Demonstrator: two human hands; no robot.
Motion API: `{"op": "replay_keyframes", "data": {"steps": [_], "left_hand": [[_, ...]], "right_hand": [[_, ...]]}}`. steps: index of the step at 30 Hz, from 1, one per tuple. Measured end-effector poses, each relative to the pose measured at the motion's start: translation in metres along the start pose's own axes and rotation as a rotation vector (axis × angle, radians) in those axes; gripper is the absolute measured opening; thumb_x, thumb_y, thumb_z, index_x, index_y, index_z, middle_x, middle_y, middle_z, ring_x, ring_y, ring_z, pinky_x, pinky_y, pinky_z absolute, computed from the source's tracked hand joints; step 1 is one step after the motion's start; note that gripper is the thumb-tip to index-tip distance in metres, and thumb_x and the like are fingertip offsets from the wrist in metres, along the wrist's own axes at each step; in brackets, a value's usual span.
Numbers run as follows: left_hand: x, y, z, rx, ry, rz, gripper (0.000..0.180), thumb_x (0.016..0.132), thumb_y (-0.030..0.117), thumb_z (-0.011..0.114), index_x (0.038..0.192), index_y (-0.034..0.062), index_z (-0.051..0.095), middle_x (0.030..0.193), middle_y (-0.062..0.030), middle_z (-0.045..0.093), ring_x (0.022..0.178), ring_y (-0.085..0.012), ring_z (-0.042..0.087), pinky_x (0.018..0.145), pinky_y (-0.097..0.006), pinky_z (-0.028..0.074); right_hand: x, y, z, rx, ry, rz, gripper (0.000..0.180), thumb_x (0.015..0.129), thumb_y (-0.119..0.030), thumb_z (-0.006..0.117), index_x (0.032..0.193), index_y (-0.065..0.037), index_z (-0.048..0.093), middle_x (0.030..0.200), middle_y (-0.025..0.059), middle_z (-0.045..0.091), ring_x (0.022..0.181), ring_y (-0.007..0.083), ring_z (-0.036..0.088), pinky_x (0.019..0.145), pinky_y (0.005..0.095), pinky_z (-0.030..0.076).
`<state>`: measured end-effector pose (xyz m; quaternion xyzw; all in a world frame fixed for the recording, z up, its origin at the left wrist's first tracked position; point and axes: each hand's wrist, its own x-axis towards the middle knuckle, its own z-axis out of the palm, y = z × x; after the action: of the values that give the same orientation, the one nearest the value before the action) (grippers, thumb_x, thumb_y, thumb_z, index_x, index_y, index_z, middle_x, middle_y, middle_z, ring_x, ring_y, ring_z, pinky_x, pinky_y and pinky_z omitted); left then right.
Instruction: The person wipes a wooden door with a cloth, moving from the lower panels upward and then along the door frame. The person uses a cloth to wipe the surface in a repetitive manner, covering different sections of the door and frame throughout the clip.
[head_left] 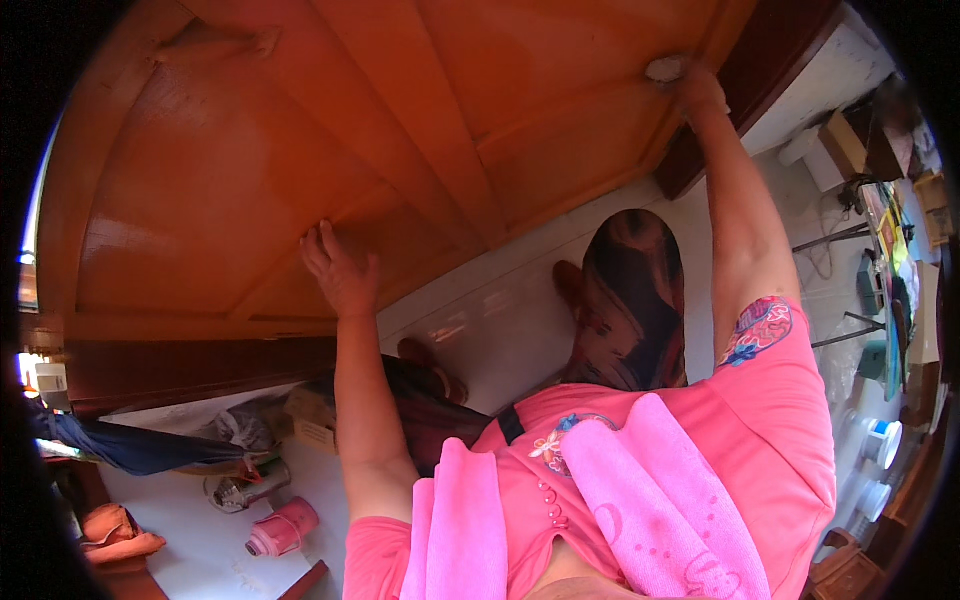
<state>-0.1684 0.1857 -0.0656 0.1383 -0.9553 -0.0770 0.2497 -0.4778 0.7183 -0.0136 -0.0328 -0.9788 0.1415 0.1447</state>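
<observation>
In front of me stands an orange-brown panelled wooden door (250, 190) with a glossy finish. My left hand (340, 268) rests on its lower panel, fingers spread and holding nothing. Farther up and to the right, my right hand (703, 92) is raised against the door near its right edge, beside the dark frame (765, 90). It is closed around a whitish wad (665, 69) that looks like a folded cloth, pressed to the wood. The fingers there are blurred and partly hidden.
My legs and shoes stand on a pale glossy floor (480, 330). At lower left are a pink thermos flask (284, 527), a cardboard box (312, 418) and a dark blue cloth (150, 447). To the right, a cluttered table (888, 240) on thin legs stands near white tubs (882, 443).
</observation>
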Motion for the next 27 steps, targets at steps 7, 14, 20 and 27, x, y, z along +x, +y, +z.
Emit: {"op": "replay_keyframes", "data": {"steps": [7,14,20,27], "left_hand": [[0.005,0.004,0.006,-0.031,-0.026,-0.026,0.095,0.077,0.016,0.077,0.154,0.0096,0.022,0.156,-0.0198,0.017,0.144,-0.0415,0.013,0.118,-0.052,0.019],[0.003,-0.015,0.014,0.047,0.026,0.020,0.094,0.075,0.021,0.075,0.152,0.0042,0.024,0.153,-0.0209,0.024,0.144,-0.0443,0.015,0.118,-0.052,0.022],[0.000,-0.012,0.008,0.029,0.011,0.021,0.096,0.072,0.021,0.076,0.152,0.0050,0.024,0.154,-0.0209,0.023,0.144,-0.0445,0.014,0.118,-0.052,0.022],[0.001,-0.001,0.008,0.020,-0.008,0.003,0.097,0.073,0.022,0.076,0.152,0.0051,0.023,0.154,-0.0209,0.023,0.144,-0.0451,0.014,0.117,-0.052,0.022]], "right_hand": [[-0.057,-0.053,0.036,0.229,0.242,-0.469,0.032,0.077,-0.020,0.071,0.104,-0.006,0.064,0.106,0.0177,0.065,0.100,0.0378,0.063,0.084,0.0465,0.051],[-0.098,-0.129,-0.007,0.450,0.139,-0.255,0.046,0.074,-0.012,0.070,0.120,-0.013,0.063,0.112,0.0169,0.068,0.105,0.0376,0.063,0.083,0.0459,0.053],[-0.065,-0.159,-0.064,0.776,0.562,-0.313,0.036,0.078,-0.014,0.070,0.113,-0.009,0.064,0.101,0.0147,0.067,0.095,0.0346,0.065,0.074,0.0431,0.054],[-0.081,-0.141,0.017,0.445,0.587,-0.332,0.044,0.073,-0.009,0.072,0.116,-0.011,0.063,0.114,0.0167,0.063,0.104,0.0413,0.059,0.086,0.0470,0.051]]}}
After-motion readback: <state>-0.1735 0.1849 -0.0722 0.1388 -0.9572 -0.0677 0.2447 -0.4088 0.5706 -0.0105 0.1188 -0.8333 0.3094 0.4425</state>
